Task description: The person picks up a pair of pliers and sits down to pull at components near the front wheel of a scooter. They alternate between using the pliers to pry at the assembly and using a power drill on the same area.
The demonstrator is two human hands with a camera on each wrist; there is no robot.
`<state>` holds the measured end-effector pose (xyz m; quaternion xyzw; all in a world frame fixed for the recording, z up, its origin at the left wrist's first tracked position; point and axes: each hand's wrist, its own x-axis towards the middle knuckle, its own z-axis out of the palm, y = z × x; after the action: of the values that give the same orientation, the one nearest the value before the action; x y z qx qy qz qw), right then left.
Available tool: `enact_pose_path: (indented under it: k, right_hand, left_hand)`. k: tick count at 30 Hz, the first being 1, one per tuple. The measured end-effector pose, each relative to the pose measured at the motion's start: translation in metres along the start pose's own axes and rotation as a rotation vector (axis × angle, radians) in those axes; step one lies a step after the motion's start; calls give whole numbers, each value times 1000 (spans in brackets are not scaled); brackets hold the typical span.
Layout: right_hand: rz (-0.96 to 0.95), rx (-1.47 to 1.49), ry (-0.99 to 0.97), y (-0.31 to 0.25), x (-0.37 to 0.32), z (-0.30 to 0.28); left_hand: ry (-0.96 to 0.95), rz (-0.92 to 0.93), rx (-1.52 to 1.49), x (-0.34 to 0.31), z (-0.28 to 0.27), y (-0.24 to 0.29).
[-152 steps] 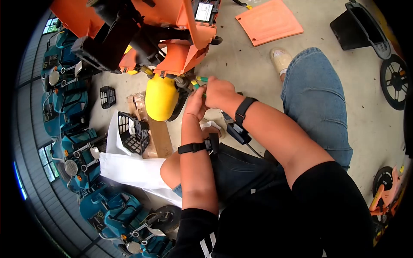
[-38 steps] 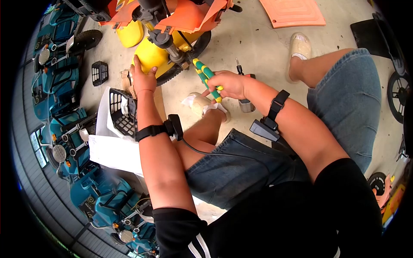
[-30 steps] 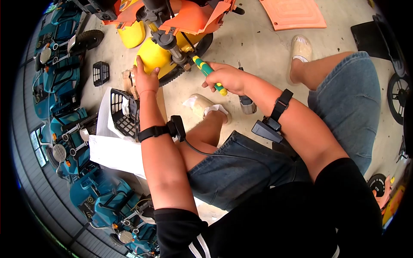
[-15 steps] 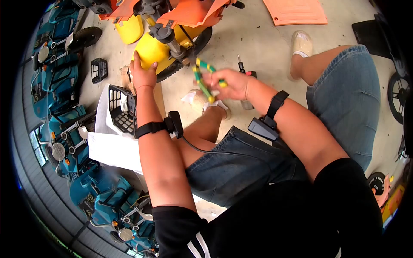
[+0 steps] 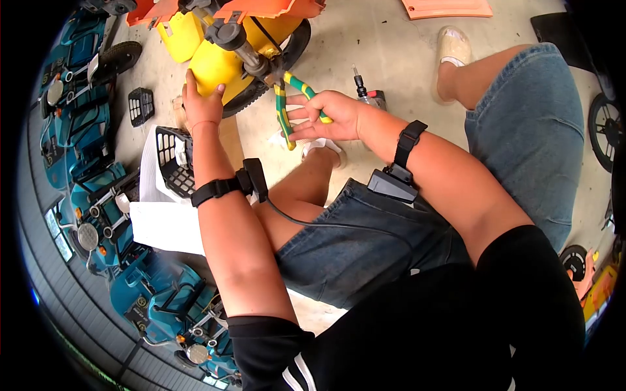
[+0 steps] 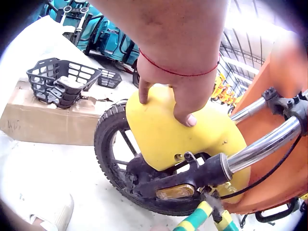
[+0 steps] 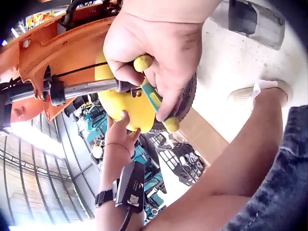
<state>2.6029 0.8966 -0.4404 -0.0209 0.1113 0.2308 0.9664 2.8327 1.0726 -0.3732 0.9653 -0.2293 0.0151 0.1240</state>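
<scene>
The left hand (image 5: 203,107) rests spread on the yellow front fender (image 5: 218,67), thumb and fingers on its top; the left wrist view shows the same hand (image 6: 178,89) over the fender (image 6: 168,130). The right hand (image 5: 329,115) holds green-and-yellow pliers (image 5: 282,111) with the handles apart, thumb at one handle and fingertips at the other. In the left wrist view the pliers' head meets the lower end of the fork (image 6: 211,171), beside the wheel (image 6: 108,139). From the right wrist view, the right hand (image 7: 156,62) has its fingers around the handles (image 7: 153,98).
A power tool (image 5: 370,96) stands on the floor right of the right hand. Black baskets (image 5: 175,163) and a cardboard box (image 6: 53,120) are at the left. Teal vehicles (image 5: 147,287) line the far left. An orange panel (image 5: 447,8) lies at the top.
The pliers, blurred and away from the fork half a second ago, are now at its lower end with handles spread. The left hand stays on the fender. The head view has shifted slightly.
</scene>
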Motion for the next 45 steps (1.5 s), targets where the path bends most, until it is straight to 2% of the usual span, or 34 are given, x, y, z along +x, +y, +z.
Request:
enact_pose_path:
  k: [4, 8, 14, 18, 23, 27, 30, 33, 37, 38, 40, 43, 45]
  right_hand:
    - [-38, 105, -132, -7, -1, 0]
    - [-55, 227, -84, -5, 3, 2]
    - [-446, 261, -38, 32, 35, 17]
    - [-544, 200, 78, 44, 47, 19]
    - [-341, 56, 64, 34, 47, 8]
    - [-232, 134, 46, 19, 33, 17]
    - [-248, 239, -6, 21, 37, 18]
    - [-286, 206, 52, 28, 49, 17]
    - [-248, 162, 0, 32, 55, 10]
    - [-227, 205, 65, 31, 57, 9]
    - [-214, 202, -4, 23, 51, 3]
    - [-169, 115, 87, 12, 40, 8]
    - [-112, 113, 68, 4, 34, 5]
  left_hand:
    - [2, -6, 2, 0, 1, -2]
    - [8, -1, -34, 1, 4, -7]
    - [43, -12, 38, -1, 3, 1]
    - [88, 11, 56, -6, 7, -2]
    - [72, -6, 26, -8, 4, 2]
    - [65, 0, 27, -9, 3, 2]
    - [63, -3, 22, -8, 4, 2]
    - [58, -4, 13, -8, 1, 2]
    - [37, -7, 74, -7, 2, -5]
    - [42, -1, 88, -7, 4, -8]
    - [35, -37, 34, -11, -2, 7]
    - [32, -81, 16, -13, -4, 14]
    - [27, -83, -2, -15, -4, 11]
